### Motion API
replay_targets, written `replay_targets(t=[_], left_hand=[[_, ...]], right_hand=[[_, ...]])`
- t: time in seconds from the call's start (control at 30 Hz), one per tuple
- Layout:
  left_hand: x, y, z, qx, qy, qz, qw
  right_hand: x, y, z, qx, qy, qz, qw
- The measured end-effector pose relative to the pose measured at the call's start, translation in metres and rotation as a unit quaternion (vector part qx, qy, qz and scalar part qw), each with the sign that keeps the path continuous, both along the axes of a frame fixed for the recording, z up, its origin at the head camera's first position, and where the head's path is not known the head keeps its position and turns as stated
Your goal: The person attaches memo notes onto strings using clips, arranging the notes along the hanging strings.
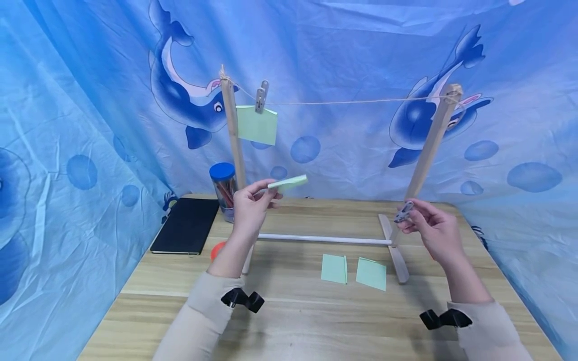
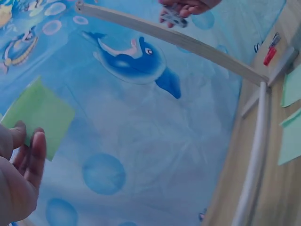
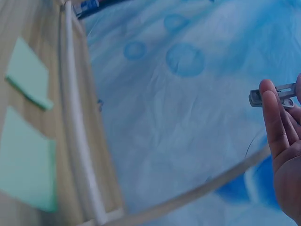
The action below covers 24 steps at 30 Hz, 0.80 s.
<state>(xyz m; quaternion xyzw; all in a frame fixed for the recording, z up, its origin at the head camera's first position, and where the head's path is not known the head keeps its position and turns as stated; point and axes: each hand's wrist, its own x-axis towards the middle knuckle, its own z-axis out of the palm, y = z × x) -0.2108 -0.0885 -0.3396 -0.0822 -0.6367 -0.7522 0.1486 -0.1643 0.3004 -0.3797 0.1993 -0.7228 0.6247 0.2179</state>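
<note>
Presently, the left hand (image 1: 251,205) pinches a green note (image 2: 49,110) near one edge, seemingly to leave the rest clear; the right hand (image 1: 436,231) pinches a clip (image 1: 404,212).

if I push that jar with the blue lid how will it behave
Probably tippy: the jar stands taller than wide. If knocked over, it would likely roll, since its body looks round. The blue lid seems on, so spilling looks less likely.

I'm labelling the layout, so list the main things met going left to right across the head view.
Black notebook, blue-lidded jar, left hand, held green paper, first green note on the table, second green note, gray clip, right hand.
</note>
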Motion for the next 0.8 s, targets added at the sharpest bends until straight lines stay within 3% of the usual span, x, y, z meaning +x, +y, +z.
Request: replay_targets(t=[0.17, 0.3, 0.47, 0.7, 0.8], left_hand=[[-0.001, 0.004, 0.025, 0.005, 0.023, 0.004, 0.9997], [-0.002, 0.008, 0.043, -0.036, 0.038, 0.029, 0.9982], [-0.006, 0.014, 0.057, -0.076, 0.063, 0.059, 0.9934], [-0.01, 0.021, 0.069, -0.083, 0.084, 0.083, 0.9895], [-0.012, 0.023, 0.075, -0.08, 0.097, 0.084, 0.9885]], right_hand=[[-0.007, -0.021, 0.035, -0.017, 0.07, 0.046, 0.9963], [-0.01, -0.037, 0.069, 0.018, 0.105, 0.054, 0.9928], [-0.015, -0.054, 0.113, 0.066, 0.158, 0.064, 0.9831], [-0.022, -0.078, 0.167, 0.133, 0.252, 0.03, 0.9579], [-0.027, -0.087, 0.185, 0.129, 0.261, 0.013, 0.9564]])
